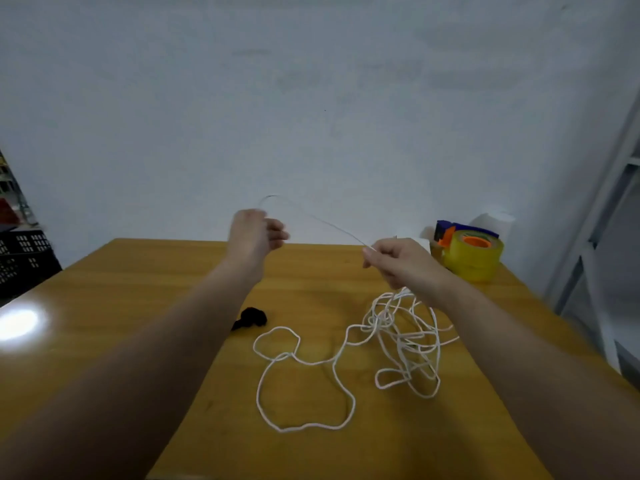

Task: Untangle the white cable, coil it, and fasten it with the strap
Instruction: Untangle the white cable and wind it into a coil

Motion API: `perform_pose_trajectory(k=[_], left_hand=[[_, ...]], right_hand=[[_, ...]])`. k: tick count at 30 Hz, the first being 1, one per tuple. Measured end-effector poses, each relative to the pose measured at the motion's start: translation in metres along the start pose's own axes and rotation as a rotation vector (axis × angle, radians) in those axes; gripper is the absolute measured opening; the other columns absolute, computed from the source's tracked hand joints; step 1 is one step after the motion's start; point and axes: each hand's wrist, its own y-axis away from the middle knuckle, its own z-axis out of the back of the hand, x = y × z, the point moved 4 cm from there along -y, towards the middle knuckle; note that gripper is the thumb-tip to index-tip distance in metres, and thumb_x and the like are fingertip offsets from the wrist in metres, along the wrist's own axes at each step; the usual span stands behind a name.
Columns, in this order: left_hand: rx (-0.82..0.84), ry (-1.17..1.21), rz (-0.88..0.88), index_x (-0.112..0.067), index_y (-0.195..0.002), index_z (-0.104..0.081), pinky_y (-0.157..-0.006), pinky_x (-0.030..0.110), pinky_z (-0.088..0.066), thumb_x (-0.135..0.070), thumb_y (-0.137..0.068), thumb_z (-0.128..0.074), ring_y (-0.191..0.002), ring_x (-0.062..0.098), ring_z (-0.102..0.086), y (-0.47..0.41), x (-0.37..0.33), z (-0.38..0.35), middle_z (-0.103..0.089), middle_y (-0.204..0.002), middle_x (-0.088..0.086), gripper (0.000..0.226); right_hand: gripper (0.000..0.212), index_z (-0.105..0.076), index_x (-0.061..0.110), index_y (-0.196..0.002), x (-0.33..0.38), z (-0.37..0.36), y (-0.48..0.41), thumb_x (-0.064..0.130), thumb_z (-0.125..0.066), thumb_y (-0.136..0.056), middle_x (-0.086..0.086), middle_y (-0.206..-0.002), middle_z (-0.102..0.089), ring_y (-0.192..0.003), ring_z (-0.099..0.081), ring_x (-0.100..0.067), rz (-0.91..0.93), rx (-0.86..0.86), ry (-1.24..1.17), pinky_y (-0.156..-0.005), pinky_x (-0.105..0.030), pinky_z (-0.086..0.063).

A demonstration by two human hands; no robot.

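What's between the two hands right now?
A raised, motion-blurred stretch of the white cable runs from the left hand to the right hand, above the wooden table, in the head view.

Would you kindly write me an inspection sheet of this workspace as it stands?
Surface: wooden table, glare spot at left.
Job's things: white cable lying in loose loops, tangled at right; black strap lying apart.
Clutter: yellow tape dispenser at far right corner.
Grippers: left hand and right hand each pinch a raised cable stretch.
Cables: only the white cable.
Surroundings: pale wall; dark crates left; metal frame right.
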Motion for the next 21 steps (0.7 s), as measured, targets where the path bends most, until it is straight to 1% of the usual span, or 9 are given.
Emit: perform_pose_trajectory(k=[2,4,6,9,13,15,17,19,21], left_hand=[[-0.168,0.062,0.043,-0.003,-0.126,-0.043,-0.052,0.025,-0.042,-0.007,-0.100,-0.030,-0.056,0.017,-0.051,-0.008,0.013,0.029,-0.052,-0.070,0.007,0.030],[-0.163,0.081,0.119,0.000,-0.112,-0.049,-0.053,0.025,-0.042,-0.006,-0.099,-0.030,-0.057,0.017,-0.051,-0.005,0.028,0.041,-0.053,-0.075,0.012,0.024],[0.003,0.153,0.223,-0.001,-0.102,-0.049,-0.056,0.026,-0.046,-0.007,-0.100,-0.032,-0.061,0.020,-0.057,0.004,0.043,0.036,-0.058,-0.078,0.015,0.018],[0.326,0.250,0.344,-0.005,-0.099,-0.053,-0.054,0.022,-0.052,-0.007,-0.094,-0.031,-0.055,0.016,-0.063,0.030,0.048,0.021,-0.063,-0.062,0.006,0.023],[0.555,0.378,0.353,-0.009,-0.076,-0.049,-0.050,0.022,-0.048,-0.018,-0.086,-0.042,-0.047,0.015,-0.050,0.059,0.039,0.005,-0.047,-0.050,0.002,0.015],[0.596,0.369,0.256,-0.011,-0.064,-0.048,-0.056,0.024,-0.051,-0.035,-0.098,-0.034,-0.054,0.016,-0.056,0.061,0.034,-0.002,-0.050,-0.056,0.004,0.043],[0.586,0.296,0.151,-0.013,-0.054,-0.044,-0.077,0.030,-0.054,-0.046,-0.100,-0.021,-0.083,0.017,-0.066,0.055,0.034,-0.007,-0.066,-0.085,0.008,0.061],[0.522,0.145,0.080,-0.012,-0.056,-0.039,-0.098,0.034,-0.046,-0.047,-0.100,-0.017,-0.109,0.013,-0.059,0.043,0.040,-0.009,-0.063,-0.120,0.007,0.060],[0.433,-0.096,0.036,-0.012,-0.060,-0.040,-0.101,0.033,-0.040,-0.049,-0.100,-0.017,-0.107,0.006,-0.054,0.023,0.054,-0.008,-0.059,-0.127,0.001,0.059]], right_hand=[[0.024,-0.068,0.011,-0.078,-0.017,0.017,0.004,0.029,-0.058,-0.090,0.004,-0.051,-0.042,-0.045,-0.037,-0.011,-0.002,-0.165,0.085,-0.048,-0.022,-0.033],[0.021,-0.068,0.009,-0.080,-0.028,0.024,0.005,0.023,-0.057,-0.091,0.007,-0.059,-0.051,-0.046,-0.047,-0.001,0.004,-0.318,0.081,-0.047,-0.011,-0.034],[0.022,-0.068,0.009,-0.084,-0.031,0.024,0.002,0.024,-0.054,-0.093,0.011,-0.064,-0.054,-0.054,-0.051,0.003,0.012,-0.430,0.110,-0.055,-0.013,-0.036],[0.022,-0.065,0.013,-0.096,-0.028,0.012,-0.006,0.025,-0.046,-0.096,0.010,-0.066,-0.053,-0.061,-0.048,-0.004,0.018,-0.468,0.235,-0.062,-0.024,-0.038],[0.018,-0.054,0.020,-0.108,-0.035,-0.020,-0.012,0.026,-0.041,-0.098,0.002,-0.065,-0.058,-0.060,-0.057,-0.018,-0.085,-0.293,0.542,-0.054,-0.032,-0.048],[0.021,-0.058,0.022,-0.109,-0.038,-0.040,-0.013,0.031,-0.043,-0.097,0.001,-0.072,-0.060,-0.071,-0.059,-0.023,-0.085,-0.166,0.723,-0.066,-0.037,-0.051],[0.025,-0.061,0.027,-0.113,-0.040,-0.058,-0.013,0.034,-0.044,-0.096,-0.002,-0.094,-0.066,-0.090,-0.060,-0.025,-0.030,-0.054,0.881,-0.075,-0.035,-0.049],[0.027,-0.062,0.030,-0.115,-0.040,-0.074,-0.013,0.036,-0.045,-0.095,0.000,-0.111,-0.067,-0.104,-0.059,-0.024,0.066,0.049,0.996,-0.079,-0.034,-0.047],[0.027,-0.062,0.032,-0.116,-0.043,-0.084,-0.013,0.036,-0.045,-0.095,0.005,-0.114,-0.066,-0.106,-0.059,-0.022,0.169,0.173,1.049,-0.078,-0.033,-0.048]])
